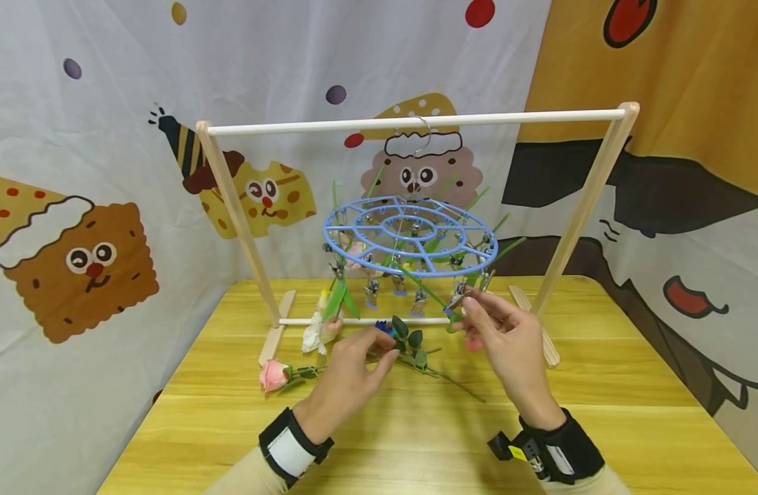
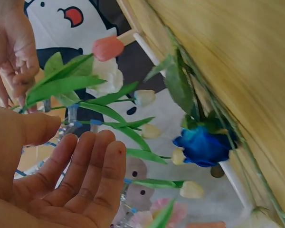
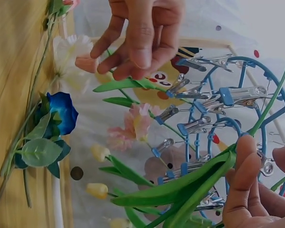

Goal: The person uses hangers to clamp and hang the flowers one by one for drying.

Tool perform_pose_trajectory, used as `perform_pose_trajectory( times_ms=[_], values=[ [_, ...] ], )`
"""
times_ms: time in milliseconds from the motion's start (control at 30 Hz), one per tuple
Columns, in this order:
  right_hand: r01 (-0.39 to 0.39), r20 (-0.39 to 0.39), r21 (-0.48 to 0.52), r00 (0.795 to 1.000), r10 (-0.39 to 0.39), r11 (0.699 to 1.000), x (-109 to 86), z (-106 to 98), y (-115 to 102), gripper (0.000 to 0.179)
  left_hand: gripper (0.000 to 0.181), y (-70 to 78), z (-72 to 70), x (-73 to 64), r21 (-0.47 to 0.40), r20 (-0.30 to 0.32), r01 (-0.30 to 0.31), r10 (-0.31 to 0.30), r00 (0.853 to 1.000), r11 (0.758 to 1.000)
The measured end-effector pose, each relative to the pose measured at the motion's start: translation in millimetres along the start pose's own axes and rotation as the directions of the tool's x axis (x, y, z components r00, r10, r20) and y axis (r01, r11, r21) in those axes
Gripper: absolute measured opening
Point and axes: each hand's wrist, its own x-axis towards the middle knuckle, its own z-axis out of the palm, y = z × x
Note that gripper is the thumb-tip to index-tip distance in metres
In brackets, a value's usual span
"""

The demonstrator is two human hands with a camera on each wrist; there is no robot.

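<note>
A round blue clip hanger (image 1: 428, 273) hangs at the middle, with metal clips around its rings holding artificial flowers head down. My right hand (image 1: 513, 344) pinches a metal clip (image 3: 266, 164) at the hanger's near right side. Beside those fingers runs the stem of a tulip with long green leaves (image 3: 180, 187); a pink tulip bloom (image 2: 108, 48) shows below that hand. My left hand (image 1: 354, 364) is raised in front of the hanger, fingers loosely bent and holding nothing. Behind its fingertips in the head view lies a blue rose (image 3: 62, 113) on the table.
The hanger's hook hangs from a white bar (image 1: 304, 126) between wooden legs (image 1: 576, 206). On the table (image 1: 428, 440) lie a pink rose (image 1: 273, 376) at the left and long green stems in the middle. A white flower (image 1: 315, 335) hangs low at the left. A printed cloth stands behind.
</note>
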Motion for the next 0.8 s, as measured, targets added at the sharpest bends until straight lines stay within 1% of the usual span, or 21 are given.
perform_pose_trajectory(
  times_ms=[200,267,367,433,500,633,733,800],
  values=[
    [0.008,-0.041,-0.026,0.999,-0.009,1.000,-6.6,-4,4,0.027,0.017,-12.6,-3.2,-3.7,0.072,0.012,0.007,-0.008,1.000,0.997],
    [0.028,-0.051,-0.044,0.998,-0.030,0.999,-10.4,-5,6,0.022,0.018,-16.7,-2.8,-4.1,0.099,0.018,0.009,-0.010,1.000,0.995],
    [0.074,-0.035,-0.101,0.996,-0.078,0.992,-18.2,-7,11,0.012,0.019,-22.2,-0.3,-3.8,0.143,0.037,0.021,-0.026,0.999,0.990],
    [0.109,-0.004,-0.154,0.994,-0.111,0.982,-23.5,-8,15,0.010,0.018,-25.1,2.0,-3.5,0.170,0.061,0.034,-0.045,0.997,0.985],
    [0.141,0.040,-0.208,0.990,-0.135,0.968,-28.3,-9,19,0.013,0.018,-27.6,5.3,-2.6,0.191,0.095,0.043,-0.063,0.994,0.981],
    [0.172,0.122,-0.294,0.982,-0.142,0.940,-33.8,-9,26,0.023,0.018,-31.2,14.7,1.0,0.214,0.182,0.035,-0.075,0.980,0.976],
    [0.172,0.195,-0.369,0.975,-0.104,0.913,-35.1,-8,29,0.025,0.019,-31.8,24.3,5.3,0.249,0.241,-0.009,-0.053,0.969,0.969],
    [0.146,0.245,-0.414,0.969,-0.044,0.899,-34.9,-6,31,0.022,0.020,-30.9,31.2,8.6,0.279,0.274,-0.057,-0.022,0.962,0.959]
  ],
)
